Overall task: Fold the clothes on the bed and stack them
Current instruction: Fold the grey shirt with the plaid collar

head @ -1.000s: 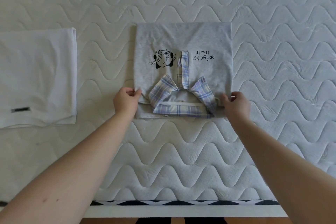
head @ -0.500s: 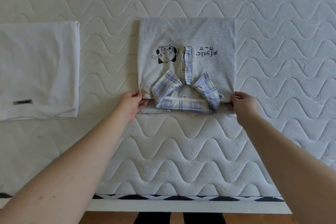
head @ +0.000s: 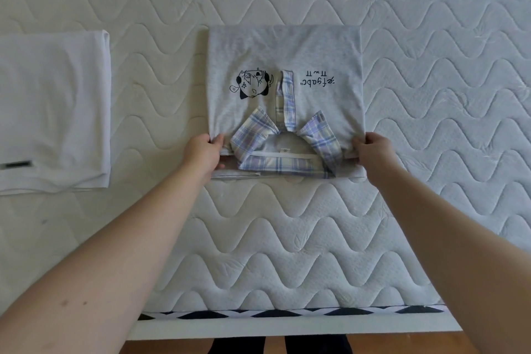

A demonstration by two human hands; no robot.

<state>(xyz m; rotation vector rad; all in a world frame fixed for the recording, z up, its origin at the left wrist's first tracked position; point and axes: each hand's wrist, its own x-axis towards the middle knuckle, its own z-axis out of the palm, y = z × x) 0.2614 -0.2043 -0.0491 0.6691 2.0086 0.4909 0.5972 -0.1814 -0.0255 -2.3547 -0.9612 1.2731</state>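
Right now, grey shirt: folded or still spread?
Folded. The grey shirt lies as a neat rectangle, sleeves tucked out of sight, layered edges at the collar end where the left hand and right hand grip.

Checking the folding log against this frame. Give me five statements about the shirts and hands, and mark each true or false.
1. Both hands grip the near corners of the grey shirt: the left hand and the right hand. True.
2. The grey shirt has a plain grey collar. False: the plaid collar is checked blue and white.
3. A folded white garment lies to the left of the grey shirt. True.
4. The grey shirt is stacked on the white garment. False: they lie apart on the mattress.
5. The shirt's printed cartoon and lettering appear upside down to the camera. True.
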